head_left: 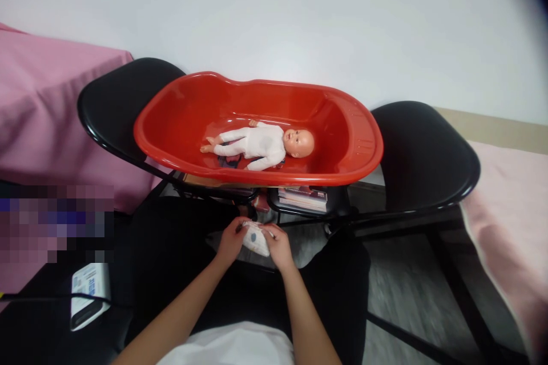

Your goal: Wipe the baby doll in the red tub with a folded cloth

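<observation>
Between my two hands is a small white diaper (256, 239) with a blue-grey mark on its front. My left hand (233, 238) pinches its left upper edge, and the fingers of my right hand (278, 244) close on its right upper edge. Both are held low over my lap, nearer to me than the red baby bathtub (363, 148). Inside the tub a baby doll (265, 145) lies on its back, its bald head to the right and bare feet to the left. White cloth covers its body and limbs. Something dark and patterned shows partly under it.
A black chair seat (115, 102) stands left of the tub and another black seat (428, 154) right of it. Below the tub lie stacked books (303, 198). Pink cloth (51, 85) hangs at left, and a white packet (89, 295) lies lower left with a dark cable across it.
</observation>
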`<state>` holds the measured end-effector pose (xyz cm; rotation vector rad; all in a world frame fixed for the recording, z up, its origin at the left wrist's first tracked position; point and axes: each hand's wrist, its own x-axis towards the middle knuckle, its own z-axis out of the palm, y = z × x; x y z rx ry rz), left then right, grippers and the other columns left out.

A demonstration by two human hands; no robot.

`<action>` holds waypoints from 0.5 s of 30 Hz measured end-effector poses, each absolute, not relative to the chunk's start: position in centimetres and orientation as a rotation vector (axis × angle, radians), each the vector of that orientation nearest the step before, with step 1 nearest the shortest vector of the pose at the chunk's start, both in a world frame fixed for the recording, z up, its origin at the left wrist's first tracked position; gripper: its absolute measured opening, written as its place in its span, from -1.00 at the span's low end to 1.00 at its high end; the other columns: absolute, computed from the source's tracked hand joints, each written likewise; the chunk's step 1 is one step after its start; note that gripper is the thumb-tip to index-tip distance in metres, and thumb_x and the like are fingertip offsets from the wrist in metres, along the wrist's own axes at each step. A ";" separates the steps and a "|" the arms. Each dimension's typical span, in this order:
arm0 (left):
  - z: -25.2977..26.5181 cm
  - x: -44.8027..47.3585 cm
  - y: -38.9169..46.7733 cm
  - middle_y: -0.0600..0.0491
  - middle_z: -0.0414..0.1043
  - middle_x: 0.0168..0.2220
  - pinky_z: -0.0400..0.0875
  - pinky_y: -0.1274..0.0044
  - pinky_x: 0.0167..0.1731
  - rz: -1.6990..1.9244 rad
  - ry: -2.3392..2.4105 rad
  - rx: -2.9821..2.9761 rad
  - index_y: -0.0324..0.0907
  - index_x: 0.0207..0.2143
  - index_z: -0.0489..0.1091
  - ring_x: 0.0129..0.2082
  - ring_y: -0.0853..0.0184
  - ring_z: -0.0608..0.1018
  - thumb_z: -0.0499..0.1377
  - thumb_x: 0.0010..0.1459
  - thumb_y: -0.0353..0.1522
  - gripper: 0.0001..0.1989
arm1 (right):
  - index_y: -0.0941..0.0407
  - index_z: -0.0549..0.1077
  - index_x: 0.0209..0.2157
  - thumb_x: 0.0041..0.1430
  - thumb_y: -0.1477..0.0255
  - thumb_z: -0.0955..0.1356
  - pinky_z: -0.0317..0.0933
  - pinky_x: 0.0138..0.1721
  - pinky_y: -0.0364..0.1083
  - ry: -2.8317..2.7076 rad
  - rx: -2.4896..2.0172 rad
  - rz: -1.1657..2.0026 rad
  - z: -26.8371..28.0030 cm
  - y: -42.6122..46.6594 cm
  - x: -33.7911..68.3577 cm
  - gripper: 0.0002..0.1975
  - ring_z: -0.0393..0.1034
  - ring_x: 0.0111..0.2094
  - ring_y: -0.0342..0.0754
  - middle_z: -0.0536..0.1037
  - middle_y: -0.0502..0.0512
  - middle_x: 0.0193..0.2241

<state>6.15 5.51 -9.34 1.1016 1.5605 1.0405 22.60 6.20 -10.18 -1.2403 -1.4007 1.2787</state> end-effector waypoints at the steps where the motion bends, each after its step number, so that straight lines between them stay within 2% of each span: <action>1: -9.4 6.1 5.5 0.02 0.50 -0.23 0.35 0.39 -0.08 1.019 1.596 1.168 -0.17 -0.23 0.45 -0.18 0.25 0.50 0.08 0.09 -0.38 -0.79 | 0.06 0.59 -0.24 0.22 0.34 0.29 0.26 -0.06 -0.04 -1.436 -1.250 1.247 -10.4 6.2 22.7 -0.76 0.44 -0.18 -0.01 0.57 0.11 -0.24; 3: -9.5 6.1 5.5 0.04 0.50 -0.23 0.32 0.36 0.00 0.995 1.644 1.299 -0.15 -0.25 0.46 -0.14 0.25 0.48 0.05 0.08 -0.43 -0.77 | 0.07 0.56 -0.16 0.19 0.42 0.29 0.25 -0.04 -0.04 -1.494 -1.284 1.198 -11.1 6.3 22.7 -0.75 0.42 -0.15 -0.02 0.55 0.11 -0.19; 5: -9.4 6.1 5.4 0.04 0.49 -0.21 0.29 0.35 0.04 0.981 1.657 1.400 -0.14 -0.26 0.47 -0.10 0.26 0.47 0.04 0.08 -0.46 -0.75 | 0.09 0.47 0.00 0.12 0.48 0.32 0.25 -0.04 -0.04 -1.530 -1.342 1.178 -11.9 6.3 22.6 -0.62 0.41 -0.13 -0.02 0.53 0.12 -0.14; 8: -8.9 6.4 5.1 0.03 0.49 -0.18 0.28 0.34 0.07 0.923 1.631 1.470 -0.14 -0.22 0.48 -0.07 0.26 0.46 0.04 0.07 -0.49 -0.72 | 0.12 0.36 0.12 0.04 0.43 0.40 0.27 -0.06 -0.03 -1.597 -1.404 1.187 -12.5 6.2 22.2 -0.44 0.41 -0.16 0.00 0.51 0.15 -0.12; 9: -8.6 6.6 4.9 0.03 0.49 -0.16 0.28 0.33 0.07 0.907 1.614 1.474 -0.13 -0.21 0.48 -0.06 0.26 0.46 0.04 0.06 -0.50 -0.70 | 0.12 0.39 0.10 0.04 0.41 0.41 0.27 -0.07 -0.03 -1.630 -1.398 1.207 -12.5 6.2 22.1 -0.46 0.41 -0.17 0.01 0.52 0.16 -0.12; 12: -6.6 7.7 4.2 0.02 0.49 -0.14 0.29 0.34 0.07 0.902 1.557 1.456 -0.14 -0.20 0.49 -0.06 0.25 0.47 0.08 0.06 -0.49 -0.72 | 0.14 0.55 -0.14 0.13 0.40 0.33 0.28 -0.09 -0.04 -1.686 -1.336 1.275 -12.1 6.0 21.7 -0.73 0.42 -0.22 -0.01 0.55 0.14 -0.24; 15: -1.8 9.4 3.5 0.00 0.51 -0.15 0.30 0.37 0.03 0.926 1.459 1.402 -0.15 -0.23 0.50 -0.08 0.24 0.48 0.12 0.13 -0.40 -0.81 | 0.11 0.58 -0.21 0.20 0.41 0.26 0.27 -0.05 -0.05 -1.670 -1.240 1.321 -11.7 5.8 21.4 -0.73 0.43 -0.18 -0.03 0.57 0.13 -0.25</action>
